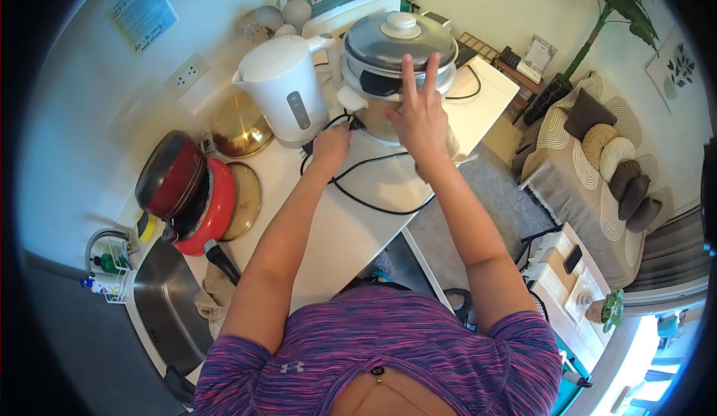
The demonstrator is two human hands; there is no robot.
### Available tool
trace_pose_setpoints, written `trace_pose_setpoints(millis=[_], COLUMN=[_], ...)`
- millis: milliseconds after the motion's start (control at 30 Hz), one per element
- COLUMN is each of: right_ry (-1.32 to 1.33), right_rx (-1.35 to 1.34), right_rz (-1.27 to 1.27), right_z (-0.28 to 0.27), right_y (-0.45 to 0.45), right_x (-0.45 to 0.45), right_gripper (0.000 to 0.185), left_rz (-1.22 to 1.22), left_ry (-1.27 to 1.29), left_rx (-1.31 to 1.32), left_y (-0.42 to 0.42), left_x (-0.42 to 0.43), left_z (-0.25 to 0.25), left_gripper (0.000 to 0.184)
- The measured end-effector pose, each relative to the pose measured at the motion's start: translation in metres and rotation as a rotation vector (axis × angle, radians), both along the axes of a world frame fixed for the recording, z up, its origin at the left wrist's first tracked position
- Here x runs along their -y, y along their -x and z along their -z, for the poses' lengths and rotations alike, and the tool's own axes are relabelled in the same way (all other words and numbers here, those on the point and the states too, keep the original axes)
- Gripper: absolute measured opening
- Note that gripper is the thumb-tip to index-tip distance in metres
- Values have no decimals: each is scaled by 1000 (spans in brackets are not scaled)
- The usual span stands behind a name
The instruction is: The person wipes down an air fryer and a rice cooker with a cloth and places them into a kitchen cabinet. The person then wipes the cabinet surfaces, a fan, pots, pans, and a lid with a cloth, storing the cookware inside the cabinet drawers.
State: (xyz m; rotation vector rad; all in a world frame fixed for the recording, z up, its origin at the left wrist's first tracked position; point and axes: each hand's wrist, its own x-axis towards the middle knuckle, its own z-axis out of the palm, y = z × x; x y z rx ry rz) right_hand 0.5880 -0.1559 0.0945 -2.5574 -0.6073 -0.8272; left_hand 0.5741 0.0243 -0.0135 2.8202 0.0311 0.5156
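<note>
The left hand (331,148), just above the middle of the frame, has its fingers curled around a black cord (373,208), apparently pinching it near one end to control that part while the slack lies in a loose loop across the white table (336,244). Small dark pieces show beside the fist; which is the plug is hard to tell.

The right hand (422,121), right of it, has two fingers raised apart and the thumb stretched out; nothing shows in its grip. It is in front of the white cooker (377,123) at upper middle, its fingertips overlapping the rim of the metallic lid (366,42); whether they touch is unclear. The lid sits knob up, presumably so it can be lifted from above.

The white kettle (280,80) stands upright just left of the cooker, handle toward it. At left, a dark red pot (175,173) leans against a red pan (213,207), probably grouped to save room beside the sink (168,296).
</note>
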Motion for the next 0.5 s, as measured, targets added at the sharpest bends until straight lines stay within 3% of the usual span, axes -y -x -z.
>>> trace_pose_setpoints(millis=[100, 233, 500], right_ry=[-128, -102, 293], right_rx=[29, 35, 65], right_rz=[29, 57, -180], right_z=[-1, -9, -2], right_y=[-3, 4, 27], right_x=[0, -8, -29], right_gripper=[98, 103, 83], left_rz=[12, 36, 7], left_ry=[-9, -21, 50], left_rx=[-89, -137, -264], left_y=[5, 18, 34], left_x=[0, 11, 28], left_z=[-6, -15, -12], left_gripper=[21, 21, 22])
